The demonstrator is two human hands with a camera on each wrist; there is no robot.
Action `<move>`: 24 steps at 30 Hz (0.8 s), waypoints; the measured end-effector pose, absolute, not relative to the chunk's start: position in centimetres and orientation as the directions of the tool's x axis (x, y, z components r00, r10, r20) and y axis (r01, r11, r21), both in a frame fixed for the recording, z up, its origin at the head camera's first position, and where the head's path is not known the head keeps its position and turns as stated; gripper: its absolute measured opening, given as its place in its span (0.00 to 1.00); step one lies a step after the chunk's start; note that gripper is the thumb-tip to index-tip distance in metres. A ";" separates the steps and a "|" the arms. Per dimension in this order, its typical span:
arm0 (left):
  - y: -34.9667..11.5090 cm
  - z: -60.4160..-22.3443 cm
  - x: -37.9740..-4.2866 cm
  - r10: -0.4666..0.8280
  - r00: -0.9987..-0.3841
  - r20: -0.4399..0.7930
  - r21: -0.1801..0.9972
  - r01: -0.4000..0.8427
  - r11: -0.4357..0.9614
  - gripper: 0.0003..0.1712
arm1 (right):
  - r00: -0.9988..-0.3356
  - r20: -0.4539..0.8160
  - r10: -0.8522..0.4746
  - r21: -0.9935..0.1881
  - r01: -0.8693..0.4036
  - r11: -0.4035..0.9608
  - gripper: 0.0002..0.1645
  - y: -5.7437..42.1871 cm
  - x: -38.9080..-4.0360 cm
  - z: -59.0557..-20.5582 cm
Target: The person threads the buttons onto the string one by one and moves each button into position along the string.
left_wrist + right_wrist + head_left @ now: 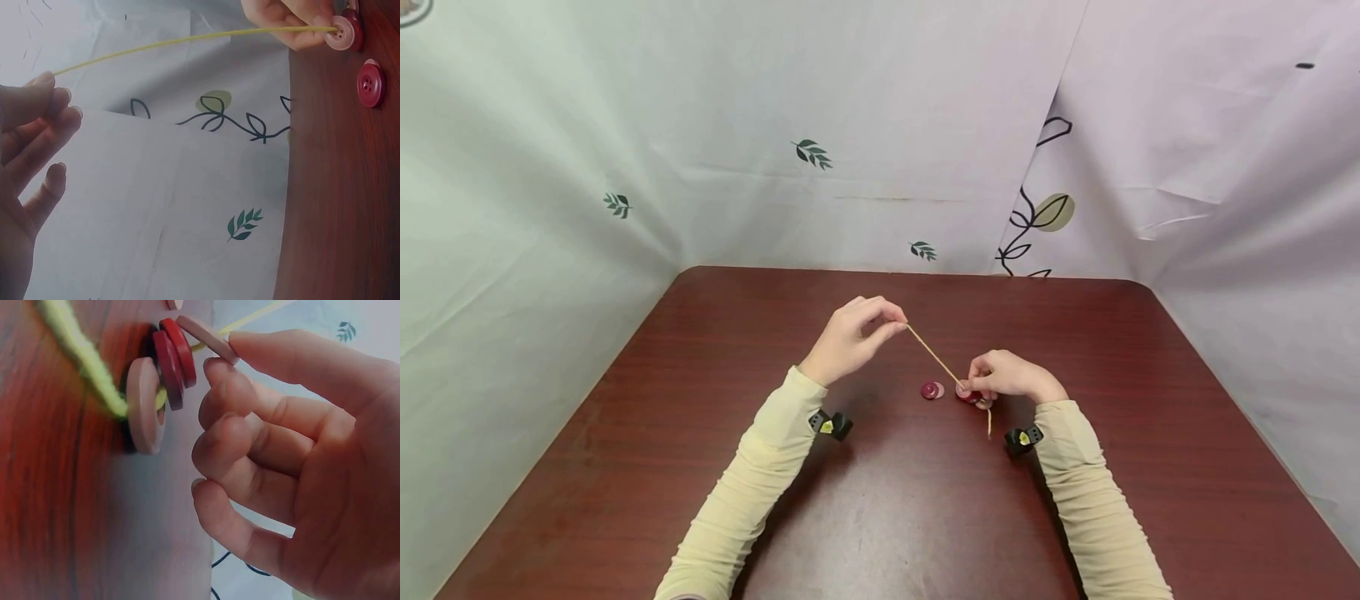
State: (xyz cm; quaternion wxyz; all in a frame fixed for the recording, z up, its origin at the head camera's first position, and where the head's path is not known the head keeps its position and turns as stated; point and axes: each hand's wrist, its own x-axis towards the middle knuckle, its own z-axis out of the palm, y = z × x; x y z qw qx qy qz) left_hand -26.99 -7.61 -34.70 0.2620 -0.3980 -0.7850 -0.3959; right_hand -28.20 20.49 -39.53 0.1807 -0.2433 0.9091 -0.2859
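My left hand (857, 337) pinches one end of a yellow string (934, 357) between thumb and fingertips, raised over the table. The string runs taut down to a pale pink button (341, 34), passing through its hole. Thumb and forefinger of my right hand (1011, 375) pinch that button by its edge. Behind it on the same string sit a red button (177, 351), a dark red button (167, 370) and another pink button (144, 406) near the tabletop. The string's tail (989, 423) hangs out beyond this last button.
To the left of the strung buttons, a loose dark red button (930, 391) lies partly over a pink button (940, 390) on the reddish-brown table (880, 517). A white patterned cloth (737, 208) hangs behind the table and along its sides.
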 end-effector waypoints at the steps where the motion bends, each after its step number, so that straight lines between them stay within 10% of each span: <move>1: -7.6 -34.7 -27.0 0.419 -0.544 0.727 0.412 0.834 0.368 0.04 | -0.817 -0.192 -0.544 -0.605 -0.338 0.721 0.13 20.5 -28.2 -39.5; 24: -7.1 -35.0 -26.8 0.462 -0.513 0.724 0.359 0.851 0.382 0.05 | -0.881 0.172 -0.441 -0.657 -0.437 0.615 0.06 17.6 -25.8 -35.1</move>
